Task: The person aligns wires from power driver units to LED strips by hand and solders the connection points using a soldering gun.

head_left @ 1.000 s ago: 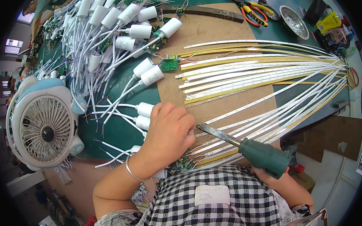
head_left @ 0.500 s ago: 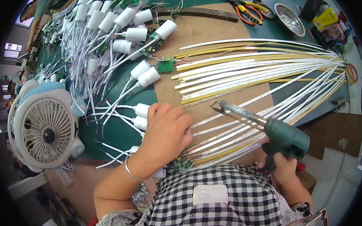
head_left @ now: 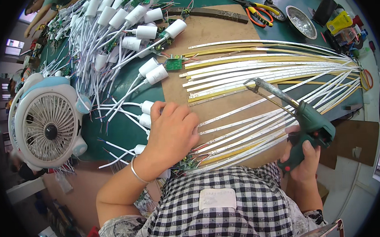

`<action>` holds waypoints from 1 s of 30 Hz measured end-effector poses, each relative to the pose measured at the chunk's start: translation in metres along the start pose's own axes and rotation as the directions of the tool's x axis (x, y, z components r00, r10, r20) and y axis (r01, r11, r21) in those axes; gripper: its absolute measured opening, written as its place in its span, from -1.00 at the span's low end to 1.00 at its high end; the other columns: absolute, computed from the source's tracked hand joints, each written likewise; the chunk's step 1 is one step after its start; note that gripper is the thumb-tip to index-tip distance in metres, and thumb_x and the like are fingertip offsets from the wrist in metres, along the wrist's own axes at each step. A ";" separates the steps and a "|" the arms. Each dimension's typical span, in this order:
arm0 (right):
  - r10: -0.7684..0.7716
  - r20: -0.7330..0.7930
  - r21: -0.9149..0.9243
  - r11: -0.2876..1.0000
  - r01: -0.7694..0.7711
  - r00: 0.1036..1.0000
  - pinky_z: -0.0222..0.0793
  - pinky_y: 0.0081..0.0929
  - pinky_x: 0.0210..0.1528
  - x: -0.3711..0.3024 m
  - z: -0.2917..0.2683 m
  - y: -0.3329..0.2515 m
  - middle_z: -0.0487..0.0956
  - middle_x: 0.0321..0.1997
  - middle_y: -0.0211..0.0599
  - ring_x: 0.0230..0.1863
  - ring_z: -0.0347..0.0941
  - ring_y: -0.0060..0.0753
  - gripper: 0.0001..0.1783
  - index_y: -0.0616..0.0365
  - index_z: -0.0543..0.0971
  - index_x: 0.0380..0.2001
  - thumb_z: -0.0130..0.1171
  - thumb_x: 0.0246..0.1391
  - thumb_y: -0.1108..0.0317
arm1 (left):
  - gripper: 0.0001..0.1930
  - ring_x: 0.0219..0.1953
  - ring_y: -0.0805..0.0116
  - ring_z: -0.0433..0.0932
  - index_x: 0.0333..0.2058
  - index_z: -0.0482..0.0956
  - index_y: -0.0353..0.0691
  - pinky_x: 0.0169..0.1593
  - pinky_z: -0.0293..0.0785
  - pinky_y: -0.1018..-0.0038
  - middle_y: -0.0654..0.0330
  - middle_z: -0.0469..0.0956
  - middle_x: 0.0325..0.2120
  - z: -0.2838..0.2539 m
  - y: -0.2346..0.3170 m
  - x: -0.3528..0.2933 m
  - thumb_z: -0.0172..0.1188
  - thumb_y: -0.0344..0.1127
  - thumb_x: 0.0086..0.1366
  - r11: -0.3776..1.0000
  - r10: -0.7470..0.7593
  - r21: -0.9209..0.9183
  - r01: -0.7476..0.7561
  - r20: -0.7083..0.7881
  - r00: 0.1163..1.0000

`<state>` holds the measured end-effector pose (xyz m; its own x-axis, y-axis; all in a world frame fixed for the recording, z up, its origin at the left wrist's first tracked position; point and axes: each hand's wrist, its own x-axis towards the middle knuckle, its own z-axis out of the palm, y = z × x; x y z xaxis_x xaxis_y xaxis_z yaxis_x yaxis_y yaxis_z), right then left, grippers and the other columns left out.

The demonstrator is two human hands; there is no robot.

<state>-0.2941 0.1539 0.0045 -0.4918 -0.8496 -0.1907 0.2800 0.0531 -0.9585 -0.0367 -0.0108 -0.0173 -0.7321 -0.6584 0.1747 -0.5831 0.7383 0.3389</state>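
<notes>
My right hand (head_left: 306,164) is wrapped round the handle of a green soldering gun (head_left: 315,123). The gun's metal tip points up and left, over the lower edge of the upper group of LED strips (head_left: 226,76). My left hand (head_left: 173,130), a bangle on its wrist, rests with curled fingers at the left ends of a lower group of LED strips (head_left: 237,133). What its fingers pinch, if anything, is hidden beneath it. Just left of this hand lie white lamp caps (head_left: 145,120) with white cables. Small circuit boards (head_left: 185,165) with wires show below it.
A large heap of white lamp caps with cables (head_left: 113,20) fills the upper left. A white and blue fan (head_left: 50,131) stands at the left. Pliers (head_left: 257,11), a metal bowl (head_left: 300,22) and a yellow tube (head_left: 339,23) lie at the far right. Another person's arm (head_left: 39,19) shows far left.
My right hand has moved the soldering gun up and to the right, its tip lifting away from the lower strips. My left hand has stayed almost in place.
</notes>
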 end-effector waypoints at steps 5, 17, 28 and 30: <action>0.004 0.014 0.050 0.999 -0.005 1.000 0.43 -0.53 -0.66 0.002 0.003 0.002 0.45 -0.08 0.07 -0.67 0.44 -0.40 -0.37 0.41 0.20 0.09 0.08 0.08 0.18 | -0.90 -0.28 0.26 0.40 -0.52 0.49 -0.10 -0.01 0.14 0.24 0.27 0.43 -0.48 -0.006 -0.002 -0.001 0.24 -0.35 -0.04 1.000 -0.011 -0.026 0.012 0.060 0.998; 0.033 0.082 0.192 0.980 -0.048 0.996 0.48 -0.49 -0.62 0.010 0.006 0.006 0.43 -0.05 0.18 -0.61 0.50 -0.31 -0.36 0.40 0.15 0.16 0.04 0.08 0.29 | -0.89 -0.31 0.26 0.38 -0.50 0.52 -0.08 -0.12 0.11 0.27 0.29 0.45 -0.50 -0.005 -0.017 0.017 0.27 -0.26 0.05 0.999 -0.047 0.012 0.046 0.085 0.995; -0.100 0.032 0.179 0.979 0.092 0.994 0.42 -0.45 -0.67 0.029 -0.008 -0.016 0.44 -0.01 -0.03 -0.63 0.46 -0.35 -0.37 0.26 0.19 0.16 0.06 0.10 0.17 | -0.82 -0.29 0.24 0.38 -0.46 0.51 -0.09 -0.11 0.13 0.30 0.29 0.45 -0.49 -0.015 -0.016 0.018 0.32 -0.26 -0.02 0.999 -0.034 -0.016 0.036 0.072 0.997; -0.187 -0.117 0.158 0.966 0.204 0.975 0.45 -0.44 -0.61 0.046 -0.024 -0.039 0.46 -0.07 -0.06 -0.56 0.48 -0.30 -0.46 0.27 0.23 0.11 0.01 0.13 0.21 | -0.80 -0.25 0.21 0.39 -0.42 0.50 -0.14 -0.08 0.15 0.28 0.23 0.45 -0.45 -0.024 -0.015 0.010 0.31 -0.31 -0.03 0.994 -0.096 -0.048 0.096 0.000 0.995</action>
<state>-0.3473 0.1256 0.0278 -0.6281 -0.7775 -0.0316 0.3002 -0.2046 -0.9317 -0.0266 -0.0323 0.0017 -0.6730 -0.7260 0.1411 -0.6331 0.6641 0.3977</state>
